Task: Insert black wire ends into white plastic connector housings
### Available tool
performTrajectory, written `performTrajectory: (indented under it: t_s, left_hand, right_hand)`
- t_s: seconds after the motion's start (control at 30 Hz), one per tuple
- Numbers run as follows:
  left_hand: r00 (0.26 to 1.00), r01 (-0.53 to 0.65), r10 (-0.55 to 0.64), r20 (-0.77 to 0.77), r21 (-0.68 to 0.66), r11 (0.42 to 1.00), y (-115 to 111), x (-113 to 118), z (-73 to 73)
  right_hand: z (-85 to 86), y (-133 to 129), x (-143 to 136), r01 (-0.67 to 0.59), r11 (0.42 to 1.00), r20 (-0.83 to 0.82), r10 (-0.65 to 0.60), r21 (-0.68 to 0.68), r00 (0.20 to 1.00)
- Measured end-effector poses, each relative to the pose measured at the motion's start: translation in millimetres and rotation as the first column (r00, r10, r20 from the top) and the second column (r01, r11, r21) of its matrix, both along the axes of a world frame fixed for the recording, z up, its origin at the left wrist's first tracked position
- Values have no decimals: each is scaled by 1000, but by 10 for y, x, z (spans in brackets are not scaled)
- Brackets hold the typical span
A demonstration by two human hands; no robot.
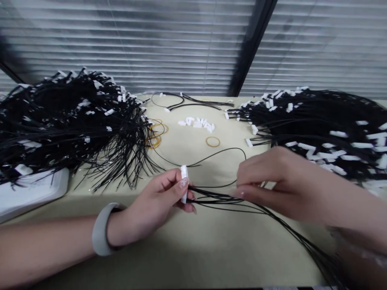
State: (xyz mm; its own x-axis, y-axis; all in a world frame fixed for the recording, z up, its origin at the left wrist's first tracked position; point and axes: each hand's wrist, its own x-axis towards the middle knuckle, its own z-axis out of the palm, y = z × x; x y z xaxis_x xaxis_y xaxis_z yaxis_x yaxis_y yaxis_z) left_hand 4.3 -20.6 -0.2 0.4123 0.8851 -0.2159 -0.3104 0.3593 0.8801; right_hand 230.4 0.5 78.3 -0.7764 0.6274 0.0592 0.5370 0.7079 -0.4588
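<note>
My left hand (169, 191) pinches a white connector (184, 184), held upright between thumb and fingers. Several black wires (211, 195) run from the connector to the right. My right hand (260, 181) is closed on these wires, a short way right of the connector. One thin wire (223, 151) loops up above the bundle, beside my right fingertips. Past my right hand the bundle (293, 231) trails down to the lower right. My right fingertips are partly hidden behind the hand.
Heaps of black wires with white connectors lie at the left (60, 121) and right (326, 121). Loose white connectors (198, 123), a yellow rubber band (213, 141) and more bands lie between them. A white box (36, 193) sits at the left, blinds (181, 48) behind.
</note>
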Motion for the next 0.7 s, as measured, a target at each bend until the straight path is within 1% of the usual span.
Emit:
performTrajectory:
  t_s: [0.07, 0.13, 0.23, 0.33, 0.43, 0.53, 0.57, 0.6, 0.63, 0.7]
  left_hand:
    - [1000, -2, 1, 2, 8, 1000, 5, 1, -5]
    - [1000, -5, 5, -2, 22, 1000, 8, 0, -17]
    - [1000, -3, 4, -21, 44, 999, 6, -1, -28]
    - [999, 18, -15, -42, 72, 997, -5, 0, -25]
    - [998, 37, -33, -50, 100, 994, -16, -8, -23]
    - [997, 46, -39, -61, 115, 992, -18, -19, -31]
    - [997, 50, -43, -63, 116, 992, -16, -20, -34]
    - [997, 52, -45, -64, 117, 992, -12, -19, -35]
    - [997, 55, -48, -66, 116, 992, -8, -17, -35]
    - [996, 54, -46, -73, 113, 992, 1, -10, -30]
  right_hand:
    - [-101, 31, -50, 18, 1000, 53, -18, -1, 998]
    - [-193, 71, -98, 39, 999, 60, -38, -29, 997]
    - [-282, 101, -168, 37, 991, 58, -30, -127, 998]
    - [-344, 104, -228, 3, 975, -8, -5, -221, 1000]
    - [-397, 107, -266, 47, 944, -53, -68, -327, 996]
    - [-417, 108, -291, 125, 892, -29, -152, -435, 988]
    - [-415, 105, -299, 157, 887, -18, -183, -434, 983]
    - [-411, 99, -306, 185, 896, -9, -206, -403, 978]
    - [-405, 91, -313, 200, 919, -3, -214, -339, 977]
    - [-395, 68, -317, 180, 975, 15, -180, -129, 984]
